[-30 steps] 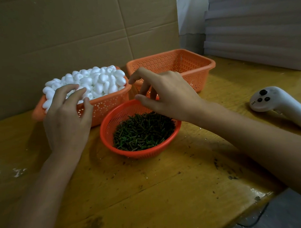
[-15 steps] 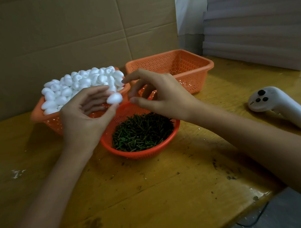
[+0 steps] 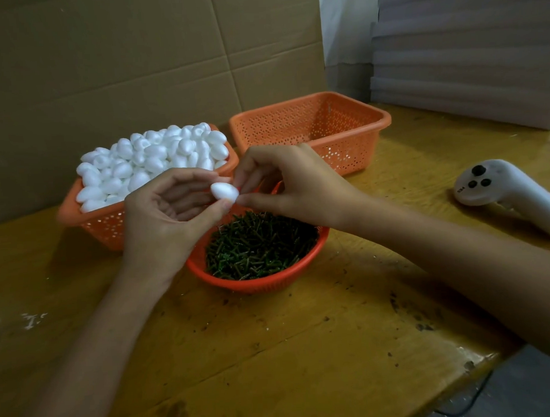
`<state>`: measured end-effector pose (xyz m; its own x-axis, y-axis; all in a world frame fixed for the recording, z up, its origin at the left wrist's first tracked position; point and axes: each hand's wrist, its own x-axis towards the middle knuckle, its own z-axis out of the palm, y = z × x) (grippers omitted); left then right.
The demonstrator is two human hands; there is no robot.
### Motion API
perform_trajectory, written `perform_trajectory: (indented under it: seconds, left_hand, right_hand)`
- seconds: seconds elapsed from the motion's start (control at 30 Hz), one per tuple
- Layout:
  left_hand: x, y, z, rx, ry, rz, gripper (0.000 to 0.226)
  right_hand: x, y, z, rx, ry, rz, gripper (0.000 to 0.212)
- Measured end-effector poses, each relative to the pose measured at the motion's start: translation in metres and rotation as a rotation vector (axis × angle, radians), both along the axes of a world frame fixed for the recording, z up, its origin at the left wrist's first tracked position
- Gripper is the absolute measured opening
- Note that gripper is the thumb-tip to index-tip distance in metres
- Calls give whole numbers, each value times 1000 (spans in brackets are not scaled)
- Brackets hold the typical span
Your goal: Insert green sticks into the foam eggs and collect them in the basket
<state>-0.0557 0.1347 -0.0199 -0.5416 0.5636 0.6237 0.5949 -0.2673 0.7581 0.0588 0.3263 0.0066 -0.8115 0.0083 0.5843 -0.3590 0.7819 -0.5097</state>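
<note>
- Head view: the left hand [image 3: 168, 218] is raised above the yellow wooden tabletop [image 3: 303, 347], palm turned up. Its thumb and the tips of its fingers [image 3: 204, 192] pinch a single white foam egg [image 3: 224, 191], which lies on its side.
- The right hand [image 3: 291, 186] meets it from the other side. Its thumb and forefinger close on the egg's right end and the other fingers are curled behind. Whether a stick lies between them cannot be told.
- The egg is in the air, above the far rim of the round orange plastic bowl-basket [image 3: 254, 285], which holds a heap of short green sticks [image 3: 259, 249].
- Behind the left hand stands a rectangular orange perforated basket [image 3: 93, 221] piled with loose white foam eggs [image 3: 153, 156].
- Just beside that basket, behind the right hand, is a second rectangular orange basket [image 3: 311, 126].
- A white handheld controller [image 3: 510, 187] lies on the tabletop to the right, well apart.
- Brown cardboard sheets [image 3: 106, 58] stand behind the baskets.
</note>
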Motion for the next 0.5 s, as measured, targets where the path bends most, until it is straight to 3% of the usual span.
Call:
perform_trajectory:
  seconds: [0.5]
  left_hand:
    - [3,1,3,-13,-113,-36,38]
  right_hand:
    - [0,-4,-3,-46,-36,-62,25]
